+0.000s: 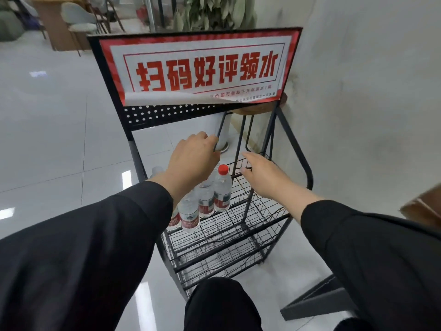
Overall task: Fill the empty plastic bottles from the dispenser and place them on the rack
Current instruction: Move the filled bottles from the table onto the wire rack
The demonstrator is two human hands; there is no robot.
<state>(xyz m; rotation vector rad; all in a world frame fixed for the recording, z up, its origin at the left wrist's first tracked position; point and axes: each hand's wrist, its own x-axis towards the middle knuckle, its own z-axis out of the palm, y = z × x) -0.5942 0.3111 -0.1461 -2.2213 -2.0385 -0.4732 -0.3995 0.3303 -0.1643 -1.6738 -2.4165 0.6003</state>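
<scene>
Our left hand (191,158) curls its fingers over a black frame bar (220,130) of the rack (296,149), gripping it near the top of the shelf opening. Our right hand (260,175) reaches in just beside it, fingers straight and relaxed, the thumb tip near the wire of the upper shelf (241,163); whether it touches the wire we cannot tell, and it holds nothing.

Directly under the left wrist stand the bottles (205,201), clear plastic with red-and-white labels, packed close together on the wire shelf. The one nearest our right hand carries a red cap (223,169); the tops of the others are hidden by the left hand and sleeve. To the right of them, beneath the right hand, wire mesh shows bare.

Above both hands a perforated black panel (167,115) carries a red-and-white sign (202,68) in large Chinese characters, its lower edge peeling. Beyond the left fingertips, behind the rack, stands a white cylinder (223,132). A pale wall (358,91) rises to the right and glossy floor tiles (47,139) spread to the left.
</scene>
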